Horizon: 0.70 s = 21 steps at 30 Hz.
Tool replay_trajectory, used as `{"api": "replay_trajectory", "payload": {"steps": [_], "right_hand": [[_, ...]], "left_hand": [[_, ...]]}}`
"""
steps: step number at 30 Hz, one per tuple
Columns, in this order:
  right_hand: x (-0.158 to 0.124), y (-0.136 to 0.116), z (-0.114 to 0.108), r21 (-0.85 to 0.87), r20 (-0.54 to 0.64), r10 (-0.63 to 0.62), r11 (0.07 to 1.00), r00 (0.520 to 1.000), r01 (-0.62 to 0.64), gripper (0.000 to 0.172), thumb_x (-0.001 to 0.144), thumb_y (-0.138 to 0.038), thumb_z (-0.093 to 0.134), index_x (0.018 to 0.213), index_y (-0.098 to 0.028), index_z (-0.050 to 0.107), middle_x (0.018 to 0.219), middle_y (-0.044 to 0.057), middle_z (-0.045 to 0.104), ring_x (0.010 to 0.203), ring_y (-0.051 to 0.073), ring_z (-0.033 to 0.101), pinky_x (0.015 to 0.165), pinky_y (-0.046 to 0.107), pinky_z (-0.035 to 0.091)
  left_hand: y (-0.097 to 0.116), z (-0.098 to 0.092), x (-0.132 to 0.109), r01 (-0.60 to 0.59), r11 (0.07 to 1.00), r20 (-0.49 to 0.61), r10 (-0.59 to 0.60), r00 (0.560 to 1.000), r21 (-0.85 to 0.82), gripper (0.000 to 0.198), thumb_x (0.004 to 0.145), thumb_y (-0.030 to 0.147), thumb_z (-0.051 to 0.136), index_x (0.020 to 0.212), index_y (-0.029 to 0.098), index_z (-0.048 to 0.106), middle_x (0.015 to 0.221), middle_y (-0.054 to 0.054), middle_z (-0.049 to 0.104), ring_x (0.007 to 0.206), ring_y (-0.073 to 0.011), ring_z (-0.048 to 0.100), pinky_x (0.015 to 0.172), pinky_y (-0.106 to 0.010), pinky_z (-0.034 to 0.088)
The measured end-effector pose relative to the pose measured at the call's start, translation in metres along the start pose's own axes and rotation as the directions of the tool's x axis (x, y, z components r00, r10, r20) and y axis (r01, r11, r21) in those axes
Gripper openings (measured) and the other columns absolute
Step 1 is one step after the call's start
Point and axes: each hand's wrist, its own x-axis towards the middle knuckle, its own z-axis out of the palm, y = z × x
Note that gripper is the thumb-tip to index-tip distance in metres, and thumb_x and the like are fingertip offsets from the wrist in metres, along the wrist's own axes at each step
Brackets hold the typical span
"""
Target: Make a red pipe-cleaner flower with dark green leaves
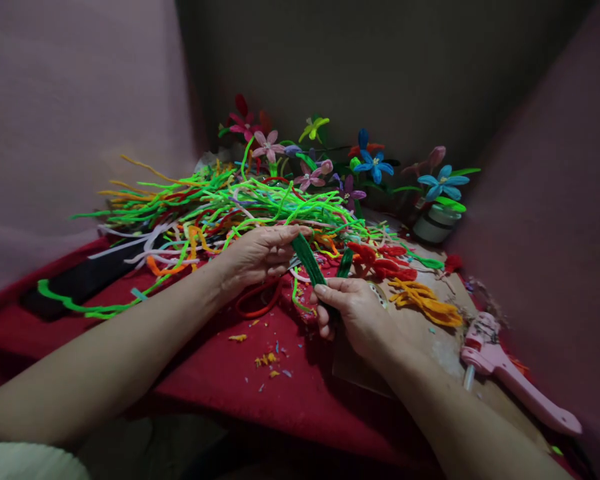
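Between my two hands is a bundle of dark green pipe cleaners [309, 260], flat and slanting down to the right. My left hand [263, 252] pinches its upper end between thumb and fingers. Closed round the lower part is my right hand [350, 303], with another dark green stretch [345, 263] rising behind its knuckles. Past my hands lies a large heap of loose pipe cleaners [280, 203], mostly bright green, with orange, white and red ones mixed in. Red looped pipe cleaners [387, 260] rest just beyond my right hand.
A red cloth [205, 373] covers the table, with fuzzy scraps [267, 360] on it. To the right, a board [445, 333] carries folded orange pipe cleaners [425, 303] and a pink glue gun [510, 370]. Pipe-cleaner flowers [375, 167] and a jar [436, 223] stand behind.
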Motion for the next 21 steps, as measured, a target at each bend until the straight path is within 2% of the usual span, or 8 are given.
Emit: {"api": "replay_trajectory", "payload": {"steps": [3, 5, 9, 13, 18, 21], "right_hand": [[0.000, 0.000, 0.000, 0.014, 0.005, -0.007, 1.000, 1.000, 0.007, 0.021, 0.073, -0.033, 0.057, 0.067, -0.014, 0.055, 0.042, -0.004, 0.051, 0.032, 0.008, 0.045, 0.033, 0.018, 0.033], [0.000, 0.000, 0.000, 0.022, 0.009, -0.004, 1.000, 1.000, 0.004, 0.021, 0.074, -0.033, 0.056, 0.067, -0.013, 0.056, 0.042, -0.004, 0.051, 0.031, 0.007, 0.045, 0.033, 0.018, 0.033], [-0.001, -0.001, 0.000, 0.012, 0.016, -0.001, 1.000, 1.000, 0.001, 0.019, 0.074, -0.030, 0.056, 0.066, -0.014, 0.055, 0.041, -0.003, 0.051, 0.031, 0.008, 0.045, 0.033, 0.018, 0.032], [-0.001, -0.001, -0.001, 0.026, 0.038, -0.018, 1.000, 0.999, 0.017, 0.018, 0.075, -0.029, 0.057, 0.066, -0.014, 0.056, 0.043, -0.003, 0.051, 0.033, 0.008, 0.046, 0.034, 0.019, 0.034], [0.000, -0.001, -0.001, 0.061, 0.036, 0.014, 0.998, 0.999, -0.016, 0.016, 0.075, -0.028, 0.057, 0.067, -0.014, 0.055, 0.045, -0.004, 0.049, 0.034, 0.007, 0.045, 0.034, 0.017, 0.033], [-0.001, -0.003, -0.001, 0.079, 0.012, 0.033, 0.996, 0.999, -0.034, 0.014, 0.076, -0.026, 0.056, 0.068, -0.015, 0.055, 0.047, -0.004, 0.050, 0.036, 0.007, 0.047, 0.034, 0.017, 0.033]], "left_hand": [[-0.006, 0.000, 0.000, 0.081, 0.994, 0.149, -0.069, 0.986, -0.073, 0.028, 0.074, 0.031, 0.066, 0.095, 0.012, 0.066, 0.043, 0.010, 0.027, 0.034, -0.0025, 0.021, 0.033, -0.015, 0.017], [-0.010, 0.001, 0.001, 0.053, 0.994, 0.167, -0.038, 0.985, -0.091, 0.023, 0.075, 0.029, 0.065, 0.090, 0.011, 0.066, 0.043, 0.009, 0.028, 0.035, -0.0022, 0.021, 0.033, -0.015, 0.017], [-0.013, 0.005, 0.000, 0.016, 0.999, 0.102, -0.012, 0.995, -0.045, 0.015, 0.075, 0.026, 0.065, 0.071, 0.012, 0.060, 0.043, 0.007, 0.037, 0.034, -0.0017, 0.025, 0.034, -0.015, 0.019], [-0.011, 0.008, -0.001, 0.001, 1.000, 0.066, -0.001, 0.998, 0.001, 0.030, 0.075, 0.024, 0.064, 0.054, 0.015, 0.046, 0.040, 0.007, 0.037, 0.033, -0.0020, 0.027, 0.034, -0.017, 0.019], [-0.007, 0.009, -0.001, 0.033, 0.999, 0.029, -0.034, 0.999, 0.039, 0.031, 0.077, 0.023, 0.061, 0.053, 0.016, 0.044, 0.036, 0.007, 0.037, 0.030, -0.0025, 0.027, 0.032, -0.017, 0.018], [-0.005, 0.010, -0.001, 0.007, 0.999, 0.008, -0.008, 1.000, 0.052, 0.029, 0.076, 0.021, 0.061, 0.054, 0.017, 0.043, 0.036, 0.007, 0.038, 0.028, -0.0023, 0.027, 0.031, -0.016, 0.018]]}}
